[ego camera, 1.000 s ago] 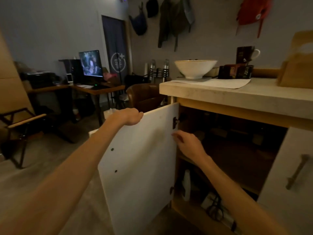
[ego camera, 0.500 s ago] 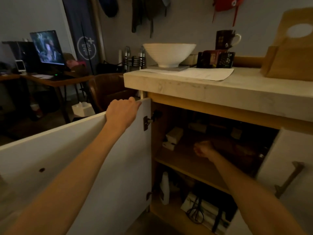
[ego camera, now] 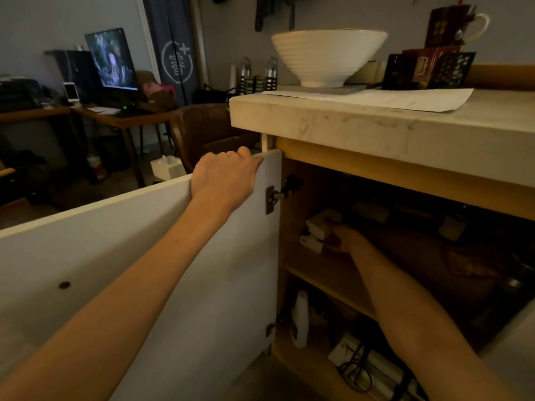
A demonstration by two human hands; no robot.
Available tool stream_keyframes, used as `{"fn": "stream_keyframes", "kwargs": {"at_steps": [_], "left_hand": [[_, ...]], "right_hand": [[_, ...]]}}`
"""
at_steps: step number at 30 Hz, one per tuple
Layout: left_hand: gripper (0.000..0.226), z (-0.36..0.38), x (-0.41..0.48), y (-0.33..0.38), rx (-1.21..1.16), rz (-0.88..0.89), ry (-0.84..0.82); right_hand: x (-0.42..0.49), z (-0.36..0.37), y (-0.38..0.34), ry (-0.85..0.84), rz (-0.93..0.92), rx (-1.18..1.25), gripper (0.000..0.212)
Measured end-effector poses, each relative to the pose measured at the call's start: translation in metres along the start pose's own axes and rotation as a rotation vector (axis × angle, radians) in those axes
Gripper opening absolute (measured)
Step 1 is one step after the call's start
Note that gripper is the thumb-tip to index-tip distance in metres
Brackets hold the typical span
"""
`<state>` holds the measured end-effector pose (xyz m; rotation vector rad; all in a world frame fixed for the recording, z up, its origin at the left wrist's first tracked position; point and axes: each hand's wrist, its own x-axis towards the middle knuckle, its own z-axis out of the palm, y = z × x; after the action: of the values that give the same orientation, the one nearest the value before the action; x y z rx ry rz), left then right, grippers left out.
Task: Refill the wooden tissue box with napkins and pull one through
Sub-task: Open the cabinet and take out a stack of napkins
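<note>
My left hand (ego camera: 225, 178) is closed over the top edge of the open white cabinet door (ego camera: 173, 256), close to the hinge. My right hand (ego camera: 347, 240) reaches deep into the dim cabinet, onto the upper shelf (ego camera: 327, 273). Its fingers touch two small white packs (ego camera: 317, 228) stacked at the shelf's left end; these may be napkins. The dark hides whether the fingers close on a pack. The wooden tissue box is out of view.
A white bowl (ego camera: 327, 56), a mug (ego camera: 451, 27) and a paper sheet sit on the marble countertop (ego camera: 376, 128) above. Below the shelf stand a white bottle (ego camera: 301, 316) and black scissors (ego camera: 356, 369). The right door (ego camera: 515, 342) hangs open. A brown chair (ego camera: 208, 128) stands behind the left door.
My head has dropped and moved closer to the cabinet. My right hand went from the door's hinge side into the shelf and leftward to the white packs. The left hand stays on the door.
</note>
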<state>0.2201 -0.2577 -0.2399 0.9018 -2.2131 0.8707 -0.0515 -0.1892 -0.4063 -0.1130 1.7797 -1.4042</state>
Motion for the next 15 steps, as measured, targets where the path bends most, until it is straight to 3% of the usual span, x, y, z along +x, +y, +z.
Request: {"fn": "stream_keyframes", "kwargs": {"at_steps": [3, 6, 10, 12, 15], "left_hand": [[0.041, 0.002, -0.002, 0.001, -0.012, 0.001, -0.006], [0.041, 0.001, -0.001, 0.001, -0.022, 0.003, -0.01], [0.04, 0.002, -0.001, 0.001, -0.065, 0.001, -0.031], [0.04, 0.003, -0.001, 0.0, -0.082, 0.004, -0.03], [0.04, 0.004, 0.001, -0.001, -0.082, 0.01, -0.02]], "right_hand": [[-0.002, 0.003, -0.003, 0.024, 0.082, -0.097, 0.051], [-0.004, -0.002, -0.001, 0.036, 0.05, -0.074, 0.05], [-0.004, -0.014, -0.005, -0.029, -0.041, 0.106, 0.045], [-0.013, -0.022, -0.005, -0.033, 0.047, 0.184, 0.044], [-0.032, -0.038, 0.015, -0.182, 0.037, 0.463, 0.041]]}}
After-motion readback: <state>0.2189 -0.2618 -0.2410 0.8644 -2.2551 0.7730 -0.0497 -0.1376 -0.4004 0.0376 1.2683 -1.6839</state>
